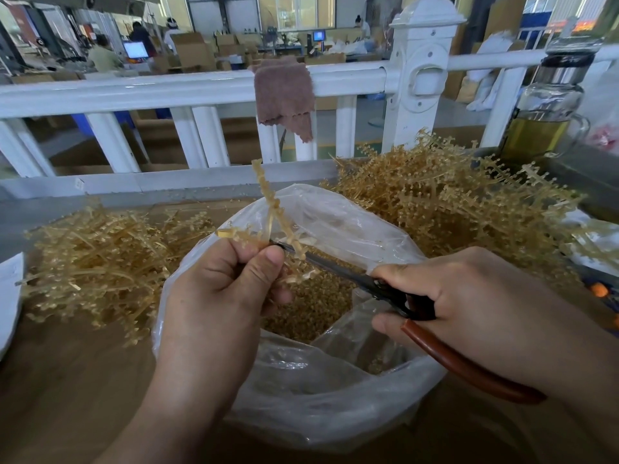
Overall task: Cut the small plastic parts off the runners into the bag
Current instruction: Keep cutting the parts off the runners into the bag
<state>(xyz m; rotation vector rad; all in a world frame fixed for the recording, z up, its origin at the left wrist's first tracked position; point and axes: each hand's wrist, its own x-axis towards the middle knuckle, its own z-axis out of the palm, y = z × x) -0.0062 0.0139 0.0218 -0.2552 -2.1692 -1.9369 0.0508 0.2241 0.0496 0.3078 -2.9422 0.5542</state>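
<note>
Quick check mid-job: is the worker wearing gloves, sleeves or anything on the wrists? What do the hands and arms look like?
Both hands are bare: the left hand and the right hand have no gloves, and no rings show on the fingers in view. The left forearm and the right forearm are uncovered to the frame edge, with no sleeve, watch or band visible.

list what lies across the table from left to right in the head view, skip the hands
white sheet → left runner pile → plastic bag → right runner pile
</note>
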